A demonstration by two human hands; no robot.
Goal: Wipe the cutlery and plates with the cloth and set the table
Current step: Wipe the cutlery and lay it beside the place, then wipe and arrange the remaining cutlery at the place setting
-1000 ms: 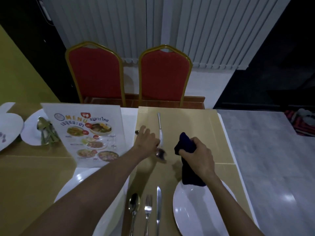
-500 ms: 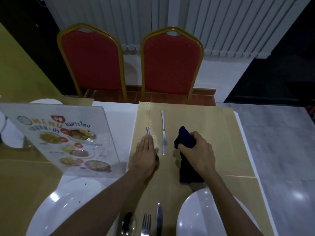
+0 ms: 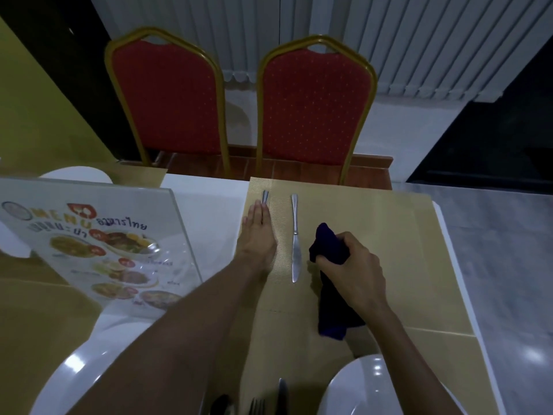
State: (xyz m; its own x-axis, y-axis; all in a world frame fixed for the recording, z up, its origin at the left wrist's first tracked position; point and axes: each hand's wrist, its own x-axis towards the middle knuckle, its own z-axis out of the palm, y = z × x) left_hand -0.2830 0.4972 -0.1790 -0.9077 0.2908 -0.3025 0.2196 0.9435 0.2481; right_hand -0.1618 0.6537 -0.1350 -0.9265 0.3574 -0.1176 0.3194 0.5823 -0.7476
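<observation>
I see a shiny silver knife (image 3: 295, 238) lying flat on the gold mat (image 3: 374, 235), between my two hands. It is long and thin. It runs straight away from me, with its handle toward the red chairs (image 3: 311, 106) and its blade tip toward me. My left hand (image 3: 256, 235) lies flat, fingers straight, on another piece of cutlery (image 3: 265, 196). Only its handle end pokes out. My right hand (image 3: 353, 271) squeezes the dark blue cloth (image 3: 327, 250), just beside the knife.
</observation>
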